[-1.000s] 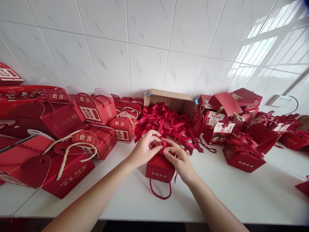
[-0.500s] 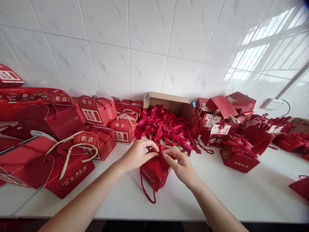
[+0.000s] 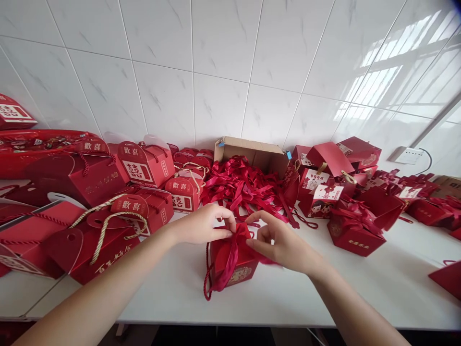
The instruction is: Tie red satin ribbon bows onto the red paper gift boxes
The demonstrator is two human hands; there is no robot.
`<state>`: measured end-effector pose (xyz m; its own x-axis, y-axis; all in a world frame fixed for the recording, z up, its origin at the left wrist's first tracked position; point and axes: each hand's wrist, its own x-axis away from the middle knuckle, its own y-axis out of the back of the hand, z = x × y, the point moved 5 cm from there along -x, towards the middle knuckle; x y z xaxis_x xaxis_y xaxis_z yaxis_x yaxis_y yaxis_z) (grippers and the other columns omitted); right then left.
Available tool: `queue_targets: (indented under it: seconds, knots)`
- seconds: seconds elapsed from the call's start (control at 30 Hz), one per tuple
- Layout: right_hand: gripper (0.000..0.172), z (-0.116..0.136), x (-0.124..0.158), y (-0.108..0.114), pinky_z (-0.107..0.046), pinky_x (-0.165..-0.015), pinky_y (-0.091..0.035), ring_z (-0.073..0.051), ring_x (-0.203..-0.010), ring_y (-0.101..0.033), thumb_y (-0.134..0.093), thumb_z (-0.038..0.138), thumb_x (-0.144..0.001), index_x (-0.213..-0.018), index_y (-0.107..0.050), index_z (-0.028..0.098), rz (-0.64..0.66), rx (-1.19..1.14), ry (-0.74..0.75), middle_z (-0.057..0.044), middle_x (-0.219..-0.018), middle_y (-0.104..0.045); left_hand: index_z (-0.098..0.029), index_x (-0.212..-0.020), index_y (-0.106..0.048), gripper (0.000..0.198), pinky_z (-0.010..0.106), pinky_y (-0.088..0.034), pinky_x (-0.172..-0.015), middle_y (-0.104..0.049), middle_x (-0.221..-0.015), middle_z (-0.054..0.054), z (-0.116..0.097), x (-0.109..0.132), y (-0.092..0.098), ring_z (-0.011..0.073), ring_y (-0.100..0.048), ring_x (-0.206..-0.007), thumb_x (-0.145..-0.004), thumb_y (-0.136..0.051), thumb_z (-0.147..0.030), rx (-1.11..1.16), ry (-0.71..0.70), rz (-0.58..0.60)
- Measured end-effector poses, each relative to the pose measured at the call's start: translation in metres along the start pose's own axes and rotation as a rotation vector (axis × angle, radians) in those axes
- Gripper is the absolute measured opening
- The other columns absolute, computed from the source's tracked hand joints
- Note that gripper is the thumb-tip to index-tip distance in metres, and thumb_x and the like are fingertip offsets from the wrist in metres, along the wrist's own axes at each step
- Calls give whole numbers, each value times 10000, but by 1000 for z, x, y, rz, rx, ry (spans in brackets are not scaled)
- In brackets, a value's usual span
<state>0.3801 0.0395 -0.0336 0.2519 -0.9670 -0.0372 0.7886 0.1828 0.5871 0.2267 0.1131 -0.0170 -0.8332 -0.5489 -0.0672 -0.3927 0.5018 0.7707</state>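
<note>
A small red gift box (image 3: 234, 269) stands on the white table in front of me, its twisted red cord (image 3: 207, 274) hanging down the left side. Red satin ribbon (image 3: 232, 254) is gathered at the top of the box, with one tail falling over its front. My left hand (image 3: 207, 225) pinches the ribbon from the left between thumb and fingertips. From the right, my right hand (image 3: 283, 242) has its thumb and curled fingers on the ribbon's other side. Another ribbon tail sticks out beneath that hand.
Behind the box lies a heap of red ribbons (image 3: 248, 187) spilling from a cardboard box (image 3: 252, 146). Red gift boxes (image 3: 144, 166) crowd the left, beside a red basket (image 3: 21, 163). Ribboned boxes (image 3: 356, 235) stand on the right. A power strip (image 3: 408, 154) sits by the tiled wall.
The gift box has turned, so a gold-patterned face now shows at the front. My right hand has shifted slightly right, and the ribbon tail now hangs further left.
</note>
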Motion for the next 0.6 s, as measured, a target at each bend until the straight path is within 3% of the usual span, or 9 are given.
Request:
queue_targets:
  seconds: [0.07, 0.17, 0.27, 0.43, 0.6]
  knots:
    - [343, -1, 0, 1, -211, -442, -310, -82, -461, -378, -578, 420, -847, -1101, -482, 209, 95, 14, -87, 91, -538, -452, -198, -826, -673, 87, 262, -423, -749, -666, -841, -16, -1, -1, 1, 150, -583, -806, -806, -594, -227, -15, -4, 27]
    - [356, -2, -10, 5, -227, -506, -381, -99, -576, -486, -562, 475, -853, -1075, -540, 198, 22, 59, -40, 18, -718, -578, -194, -850, -675, 95, 253, -421, -750, -673, -863, -15, -4, -4, 1, 148, -585, -828, -804, -597, -224, -20, -10, 81]
    - [335, -9, -24, 0, -245, -574, -436, -121, -685, -545, -565, 413, -865, -1123, -530, 202, -19, -78, 57, -31, -895, -624, -179, -872, -676, 113, 237, -428, -733, -670, -871, -7, -7, -7, 2, 137, -592, -821, -805, -598, -227, -17, -9, 125]
    - [266, -13, -29, -5, -250, -613, -459, -122, -706, -565, -597, 317, -860, -1082, -512, 195, -18, -237, 155, -18, -853, -616, -171, -877, -682, 128, 221, -433, -700, -665, -868, -3, -9, -10, 4, 128, -598, -805, -790, -596, -208, -52, 7, 181]
    - [193, 2, -18, 1, -252, -698, -469, -128, -806, -582, -615, 207, -855, -1046, -590, 213, -13, -21, 361, -23, -938, -643, -184, -875, -676, 136, 228, -442, -707, -666, -872, -9, -10, -14, 5, 136, -589, -807, -779, -584, -216, -79, 24, 199]
